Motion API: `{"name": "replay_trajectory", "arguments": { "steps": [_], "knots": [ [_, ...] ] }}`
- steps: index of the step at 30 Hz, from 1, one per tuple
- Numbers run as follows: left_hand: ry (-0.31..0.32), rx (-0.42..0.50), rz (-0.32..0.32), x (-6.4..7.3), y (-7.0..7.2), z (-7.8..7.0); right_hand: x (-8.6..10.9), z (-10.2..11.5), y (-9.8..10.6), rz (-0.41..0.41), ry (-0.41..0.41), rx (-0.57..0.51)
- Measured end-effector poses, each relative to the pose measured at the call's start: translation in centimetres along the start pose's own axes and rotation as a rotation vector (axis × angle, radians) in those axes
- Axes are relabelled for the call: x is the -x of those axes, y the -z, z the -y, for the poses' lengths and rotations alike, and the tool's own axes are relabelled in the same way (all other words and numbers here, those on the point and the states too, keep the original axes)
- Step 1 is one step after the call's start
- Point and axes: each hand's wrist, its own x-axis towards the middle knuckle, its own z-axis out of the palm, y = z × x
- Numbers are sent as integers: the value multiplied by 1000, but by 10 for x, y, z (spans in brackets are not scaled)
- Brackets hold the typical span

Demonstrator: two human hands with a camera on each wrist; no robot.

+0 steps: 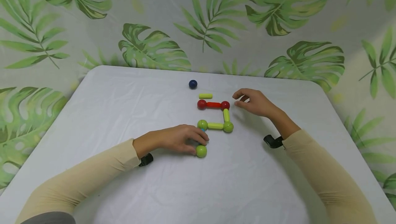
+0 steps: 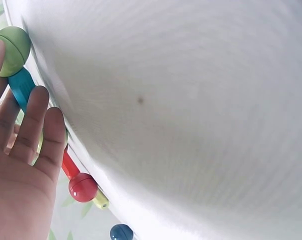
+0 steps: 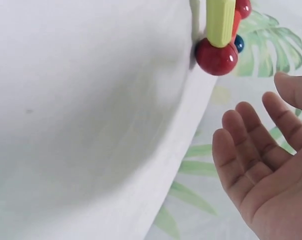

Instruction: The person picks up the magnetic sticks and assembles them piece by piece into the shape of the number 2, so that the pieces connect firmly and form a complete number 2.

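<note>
My left hand point(image 1: 180, 138) is over a blue rod point(image 2: 22, 86), which its fingers partly hide in the head view. Its thumb touches a green ball point(image 1: 201, 151) at the rod's near end, with the fingers around the rod. From another green ball point(image 1: 202, 124) at its far end, a yellow-green rod point(image 1: 215, 126) runs to a third green ball point(image 1: 228, 126). There a second yellow-green rod point(image 1: 227, 115) leads up to a red ball point(image 1: 225, 105). My right hand point(image 1: 255, 102) hovers just right of that ball, fingers loosely bent and holding nothing.
A red rod point(image 1: 213, 105) links the red ball to another red ball point(image 1: 202, 104). Behind lie a loose yellow-green rod point(image 1: 205, 96) and a dark blue ball point(image 1: 193, 84). The white-covered table point(image 1: 123, 97) meets a leaf-patterned cloth point(image 1: 216, 55) at its far edge.
</note>
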Motion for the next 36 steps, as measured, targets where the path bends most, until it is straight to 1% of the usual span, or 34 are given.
{"name": "replay_trajectory", "arguments": {
  "steps": [6, 11, 15, 18, 22, 26, 32, 36],
  "knots": [
    [7, -4, 3, 0, 0, -1, -29, 3, 6, 54, -15, 32],
    [7, -7, 1, -1, -2, -2, -53, 6, 10, 69, -38, 10],
    [16, -14, -7, -1, -2, -3, -70, 12, 9, 89, -73, 7],
    [7, -23, -21, 0, -1, -3, -81, 20, 6, 114, -75, 16],
    [-10, -16, -32, 2, -1, 0, -92, 28, 0, 128, -63, 1],
    [-12, 8, -33, 4, 0, 1, -98, 33, -8, 145, -51, -31],
    [5, 24, -25, 3, -3, 1, -105, 36, -19, 193, -49, -40],
    [-3, 18, -24, 1, -1, 0, -107, 38, -25, 214, -53, -39]
  ]
}}
